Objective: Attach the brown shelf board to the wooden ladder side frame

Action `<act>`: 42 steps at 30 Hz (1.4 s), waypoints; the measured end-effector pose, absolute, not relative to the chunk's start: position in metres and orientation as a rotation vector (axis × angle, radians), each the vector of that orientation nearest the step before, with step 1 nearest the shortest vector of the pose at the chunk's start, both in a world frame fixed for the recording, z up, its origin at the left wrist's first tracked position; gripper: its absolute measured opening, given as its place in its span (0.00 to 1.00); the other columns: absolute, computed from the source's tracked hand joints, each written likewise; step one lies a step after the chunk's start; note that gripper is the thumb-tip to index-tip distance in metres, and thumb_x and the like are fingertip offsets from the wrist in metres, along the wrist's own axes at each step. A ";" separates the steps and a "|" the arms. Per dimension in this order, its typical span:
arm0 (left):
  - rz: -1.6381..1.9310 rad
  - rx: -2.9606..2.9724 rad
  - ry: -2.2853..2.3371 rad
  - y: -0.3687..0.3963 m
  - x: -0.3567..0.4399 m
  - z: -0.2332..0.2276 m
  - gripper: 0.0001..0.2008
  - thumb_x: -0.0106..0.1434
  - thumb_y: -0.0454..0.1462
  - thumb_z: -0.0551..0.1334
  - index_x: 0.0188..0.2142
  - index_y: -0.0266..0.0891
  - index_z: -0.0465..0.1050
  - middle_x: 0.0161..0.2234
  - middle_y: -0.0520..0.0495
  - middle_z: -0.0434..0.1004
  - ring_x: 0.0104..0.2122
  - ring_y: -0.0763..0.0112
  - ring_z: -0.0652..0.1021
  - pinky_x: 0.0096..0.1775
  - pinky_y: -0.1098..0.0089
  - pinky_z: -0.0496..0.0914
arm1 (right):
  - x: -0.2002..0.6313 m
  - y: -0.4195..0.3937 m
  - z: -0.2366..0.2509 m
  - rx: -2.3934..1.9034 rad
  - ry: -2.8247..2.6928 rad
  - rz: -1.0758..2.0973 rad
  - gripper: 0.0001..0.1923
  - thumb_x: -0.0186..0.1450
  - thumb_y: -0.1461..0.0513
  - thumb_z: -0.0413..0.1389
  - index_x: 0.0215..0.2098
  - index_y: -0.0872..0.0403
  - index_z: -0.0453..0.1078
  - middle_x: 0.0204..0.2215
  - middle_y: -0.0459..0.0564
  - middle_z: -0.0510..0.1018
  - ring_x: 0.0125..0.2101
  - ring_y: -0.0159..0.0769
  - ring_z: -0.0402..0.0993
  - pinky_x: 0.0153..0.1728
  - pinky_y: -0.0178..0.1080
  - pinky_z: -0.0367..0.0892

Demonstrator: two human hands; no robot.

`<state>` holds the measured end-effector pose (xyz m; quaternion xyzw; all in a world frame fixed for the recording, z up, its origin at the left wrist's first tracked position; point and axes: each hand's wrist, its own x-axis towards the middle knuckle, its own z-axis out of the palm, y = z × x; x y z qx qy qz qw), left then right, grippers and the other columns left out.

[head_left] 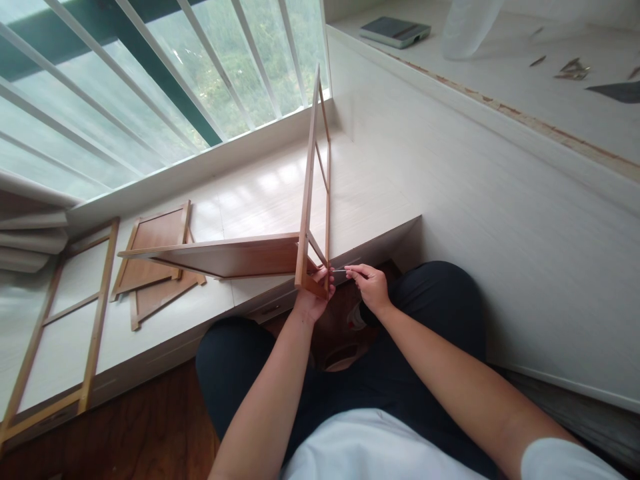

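My left hand is closed around the lower corner of a brown wooden frame, which stands tilted with its far end up toward the window. A brown wooden panel meets the frame near this corner and extends left above the white ledge. Between the fingertips of my right hand is a thin metal rod, perhaps a hex key. It points left at the frame's edge, beside my left fingers. Its tip and the joint there are too small to make out.
On the white ledge lie two stacked wooden panels and, farther left, a ladder-like wooden frame. The raised shelf at right holds a dark flat box, a translucent bottle and several small metal fasteners. A barred window is behind.
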<state>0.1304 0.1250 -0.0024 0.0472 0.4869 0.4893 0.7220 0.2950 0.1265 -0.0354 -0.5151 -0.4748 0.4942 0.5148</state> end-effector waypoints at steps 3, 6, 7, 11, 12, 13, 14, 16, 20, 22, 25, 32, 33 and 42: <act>1.087 0.110 1.081 0.125 0.130 -0.003 0.09 0.61 0.32 0.69 0.42 0.37 0.79 0.34 0.50 0.83 0.27 0.80 0.78 0.27 0.79 0.73 | 0.295 0.127 -0.036 -1.248 -1.138 1.189 0.13 0.63 0.55 0.62 0.39 0.54 0.84 0.31 0.51 0.84 0.30 0.35 0.77 0.31 0.36 0.71; 1.090 0.119 1.085 0.124 0.131 -0.004 0.10 0.60 0.33 0.69 0.43 0.38 0.79 0.35 0.50 0.83 0.28 0.79 0.78 0.27 0.78 0.73 | 0.294 0.128 -0.037 -1.260 -1.138 1.186 0.13 0.63 0.55 0.63 0.40 0.54 0.84 0.31 0.51 0.84 0.30 0.35 0.77 0.31 0.36 0.71; 1.090 0.123 1.086 0.124 0.131 -0.004 0.10 0.60 0.33 0.69 0.43 0.38 0.79 0.35 0.50 0.83 0.28 0.79 0.78 0.27 0.78 0.73 | 0.294 0.128 -0.037 -1.264 -1.138 1.184 0.13 0.63 0.55 0.62 0.39 0.54 0.84 0.31 0.51 0.84 0.30 0.35 0.77 0.31 0.36 0.71; 1.083 0.136 1.093 0.123 0.130 -0.003 0.11 0.59 0.34 0.71 0.43 0.38 0.79 0.36 0.49 0.83 0.28 0.78 0.79 0.28 0.77 0.73 | 0.294 0.129 -0.037 -1.282 -1.139 1.172 0.13 0.63 0.55 0.62 0.39 0.54 0.84 0.31 0.51 0.84 0.30 0.36 0.78 0.32 0.37 0.72; 1.078 0.137 1.094 0.123 0.130 -0.002 0.11 0.59 0.34 0.71 0.42 0.38 0.79 0.36 0.49 0.83 0.28 0.78 0.79 0.28 0.77 0.73 | 0.294 0.129 -0.036 -1.285 -1.139 1.169 0.13 0.63 0.55 0.62 0.39 0.54 0.84 0.31 0.51 0.84 0.30 0.36 0.78 0.33 0.37 0.72; 1.072 0.137 1.095 0.123 0.129 -0.002 0.11 0.59 0.34 0.71 0.42 0.38 0.79 0.36 0.48 0.83 0.28 0.78 0.79 0.28 0.76 0.73 | 0.294 0.129 -0.036 -1.289 -1.141 1.167 0.13 0.63 0.55 0.62 0.39 0.54 0.84 0.32 0.52 0.84 0.30 0.36 0.78 0.34 0.37 0.73; 1.068 0.137 1.096 0.123 0.129 -0.001 0.11 0.59 0.34 0.71 0.43 0.38 0.79 0.36 0.48 0.83 0.28 0.77 0.79 0.28 0.76 0.73 | 0.294 0.129 -0.036 -1.292 -1.142 1.164 0.13 0.63 0.55 0.62 0.39 0.54 0.84 0.32 0.52 0.84 0.30 0.36 0.78 0.34 0.37 0.73; 1.062 0.136 1.097 0.123 0.129 0.000 0.10 0.60 0.34 0.70 0.43 0.38 0.80 0.35 0.48 0.83 0.28 0.77 0.79 0.28 0.76 0.73 | 0.294 0.129 -0.036 -1.298 -1.144 1.160 0.13 0.63 0.55 0.62 0.39 0.55 0.84 0.32 0.52 0.84 0.30 0.36 0.78 0.35 0.38 0.73; 1.053 0.134 1.108 0.124 0.129 0.001 0.10 0.60 0.33 0.70 0.43 0.37 0.80 0.35 0.49 0.83 0.28 0.78 0.78 0.27 0.76 0.73 | 0.294 0.129 -0.038 -1.310 -1.148 1.152 0.13 0.63 0.55 0.62 0.39 0.55 0.83 0.31 0.52 0.84 0.30 0.36 0.78 0.36 0.38 0.73; 1.050 0.132 1.119 0.125 0.130 0.001 0.10 0.60 0.33 0.70 0.42 0.37 0.80 0.35 0.49 0.83 0.27 0.78 0.78 0.27 0.76 0.73 | 0.294 0.128 -0.039 -1.316 -1.145 1.150 0.14 0.63 0.54 0.62 0.38 0.55 0.83 0.30 0.52 0.84 0.29 0.37 0.78 0.36 0.38 0.73; 1.048 0.128 1.134 0.125 0.131 0.001 0.09 0.60 0.33 0.70 0.42 0.37 0.80 0.35 0.50 0.83 0.26 0.79 0.78 0.26 0.76 0.73 | 0.294 0.128 -0.040 -1.322 -1.136 1.149 0.15 0.63 0.54 0.62 0.38 0.56 0.83 0.29 0.52 0.84 0.29 0.37 0.78 0.34 0.38 0.73; 1.050 0.132 1.144 0.125 0.133 0.003 0.09 0.60 0.32 0.69 0.42 0.37 0.80 0.35 0.48 0.83 0.26 0.78 0.77 0.26 0.76 0.73 | 0.294 0.128 -0.038 -1.317 -1.122 1.146 0.14 0.63 0.54 0.62 0.38 0.55 0.83 0.30 0.52 0.84 0.28 0.36 0.78 0.33 0.37 0.73; 1.052 0.133 1.144 0.125 0.134 0.003 0.09 0.60 0.32 0.69 0.42 0.37 0.80 0.35 0.48 0.83 0.26 0.78 0.77 0.26 0.76 0.73 | 0.294 0.128 -0.038 -1.312 -1.124 1.148 0.13 0.63 0.55 0.62 0.38 0.55 0.83 0.30 0.52 0.84 0.28 0.36 0.78 0.33 0.37 0.73; 1.053 0.119 1.142 0.125 0.133 0.005 0.07 0.61 0.32 0.68 0.40 0.36 0.80 0.34 0.50 0.83 0.26 0.79 0.78 0.25 0.76 0.72 | 0.296 0.128 -0.034 -1.252 -1.168 1.169 0.11 0.64 0.57 0.62 0.37 0.54 0.83 0.31 0.50 0.84 0.30 0.35 0.77 0.36 0.37 0.73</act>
